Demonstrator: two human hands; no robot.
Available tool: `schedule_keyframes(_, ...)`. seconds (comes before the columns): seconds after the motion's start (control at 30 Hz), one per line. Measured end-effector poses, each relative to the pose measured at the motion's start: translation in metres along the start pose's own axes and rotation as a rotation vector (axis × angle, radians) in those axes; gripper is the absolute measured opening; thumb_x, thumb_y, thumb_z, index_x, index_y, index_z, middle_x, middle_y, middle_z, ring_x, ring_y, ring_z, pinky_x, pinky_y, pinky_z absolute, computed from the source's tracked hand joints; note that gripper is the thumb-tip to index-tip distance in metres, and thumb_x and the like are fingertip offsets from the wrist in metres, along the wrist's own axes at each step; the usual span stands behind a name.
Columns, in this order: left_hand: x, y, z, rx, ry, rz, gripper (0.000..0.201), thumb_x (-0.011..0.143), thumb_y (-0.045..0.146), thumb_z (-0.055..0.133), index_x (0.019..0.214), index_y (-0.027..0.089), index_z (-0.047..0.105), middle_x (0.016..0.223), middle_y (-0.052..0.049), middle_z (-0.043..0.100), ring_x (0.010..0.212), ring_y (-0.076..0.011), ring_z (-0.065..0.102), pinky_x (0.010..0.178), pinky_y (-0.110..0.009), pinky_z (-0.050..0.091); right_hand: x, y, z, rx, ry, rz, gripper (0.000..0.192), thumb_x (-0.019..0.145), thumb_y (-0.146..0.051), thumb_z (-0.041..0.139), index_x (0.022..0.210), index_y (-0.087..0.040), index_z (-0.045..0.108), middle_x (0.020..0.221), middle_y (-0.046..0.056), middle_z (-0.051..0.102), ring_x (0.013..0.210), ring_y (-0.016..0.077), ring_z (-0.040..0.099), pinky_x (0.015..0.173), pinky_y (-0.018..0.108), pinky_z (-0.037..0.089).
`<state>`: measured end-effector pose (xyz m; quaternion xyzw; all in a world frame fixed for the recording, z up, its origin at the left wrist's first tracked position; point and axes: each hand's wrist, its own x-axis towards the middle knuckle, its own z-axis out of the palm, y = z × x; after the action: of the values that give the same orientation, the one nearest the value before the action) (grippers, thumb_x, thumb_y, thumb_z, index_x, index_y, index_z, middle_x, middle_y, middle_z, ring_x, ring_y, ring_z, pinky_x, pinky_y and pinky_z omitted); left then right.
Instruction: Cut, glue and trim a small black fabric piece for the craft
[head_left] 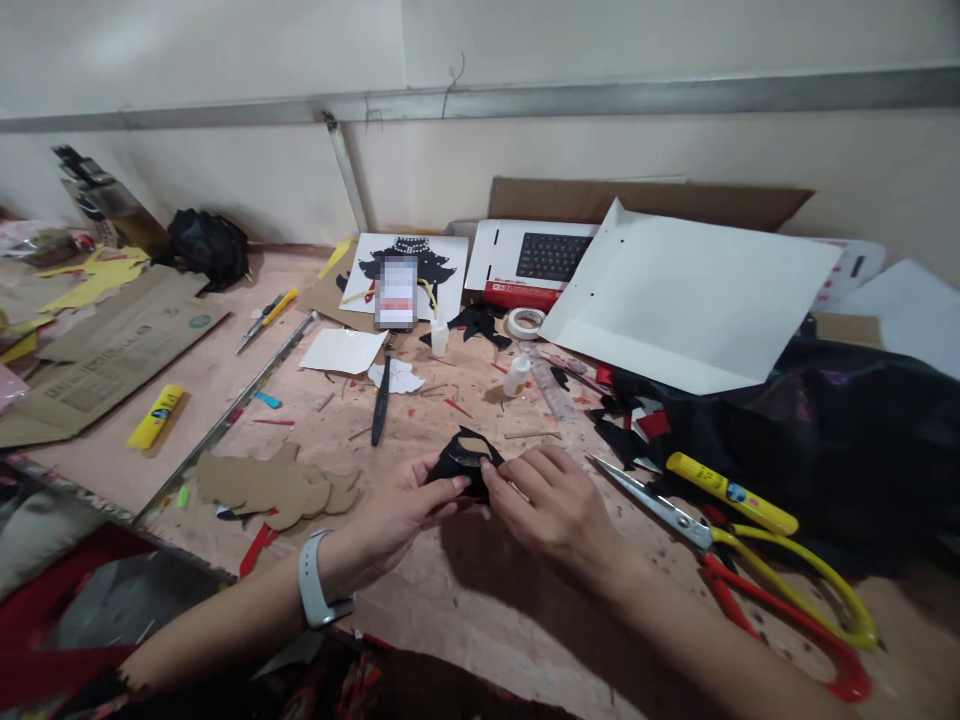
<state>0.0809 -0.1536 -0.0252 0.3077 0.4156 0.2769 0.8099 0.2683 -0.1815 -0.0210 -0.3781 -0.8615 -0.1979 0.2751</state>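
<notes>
Near the table's front, a piece of black fabric [448,462] with a tan cardboard shape [474,446] showing on it is held up between both hands. My left hand [405,510] pinches its lower left side, thumb on top. On the right side of the piece, my right hand [551,500] has its fingers bent and pressed against the fabric by the cardboard edge. Scissors [694,530] with yellow and red handles lie to the right of my right hand. Stacked brown cardboard cutouts [262,485] rest left of my left hand.
A yellow glue tube [731,493] lies by the scissors, another glue tube [156,417] at left. Small white bottles [517,376], a tape roll [526,322] and a phone [396,292] stand or lie behind. A utility knife [268,320] lies left; a large white sheet [690,290] leans at right.
</notes>
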Motion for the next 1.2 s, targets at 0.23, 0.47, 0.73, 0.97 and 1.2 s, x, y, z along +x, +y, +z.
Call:
schedule_keyframes(0.23,0.002,-0.001,-0.001,-0.051,-0.008,0.035,0.032,0.072,0.022,0.078,0.103,0.017,0.071,0.108,-0.008,0.072,0.094,-0.0176,0.068,0.085,-0.026,0.051,0.001,0.002,0.001,0.044,-0.035,0.021,0.019,0.084,-0.014,0.055,0.096,-0.009,0.068,0.069,0.006,0.064,0.066,0.0192,0.054,0.065,0.036,0.044)
schedule_keyframes(0.47,0.003,0.002,-0.002,-0.057,0.018,0.093,0.037,0.072,0.022,0.078,0.107,0.016,0.068,0.109,-0.009,0.071,0.094,-0.0181,0.068,0.092,-0.032,0.050,0.000,0.006,-0.002,0.134,0.068,0.174,0.024,0.083,-0.014,0.057,0.106,-0.010,0.066,0.079,0.010,0.068,0.073,0.0214,0.060,0.067,0.036,0.049)
schedule_keyframes(0.73,0.000,0.007,0.000,0.032,-0.058,0.098,0.033,0.071,0.021,0.077,0.103,0.017,0.072,0.107,-0.008,0.072,0.091,-0.0172,0.067,0.084,-0.027,0.051,0.000,0.030,0.002,1.092,-0.156,0.918,0.024,0.091,-0.032,0.056,0.108,-0.019,0.065,0.104,0.008,0.072,0.095,0.0217,0.068,0.079,0.036,0.056)
schedule_keyframes(0.97,-0.003,0.015,0.000,0.223,-0.088,0.068,0.031,0.067,0.024,0.076,0.097,0.013,0.074,0.091,-0.008,0.073,0.079,-0.0177,0.066,0.074,-0.026,0.050,-0.004,0.023,0.010,1.603,-0.208,1.130,0.045,0.075,-0.032,0.076,0.115,-0.018,0.060,0.087,0.003,0.069,0.077,0.0148,0.066,0.067,0.027,0.053)
schedule_keyframes(1.2,-0.002,0.017,0.003,0.184,-0.075,0.065,0.042,0.062,0.024,0.084,0.102,0.014,0.072,0.095,-0.008,0.073,0.081,-0.0179,0.067,0.075,-0.028,0.052,0.002,0.016,0.005,1.575,-0.161,1.129,0.042,0.072,-0.029,0.078,0.108,-0.016,0.062,0.081,0.001,0.065,0.072,0.0125,0.063,0.063,0.025,0.053)
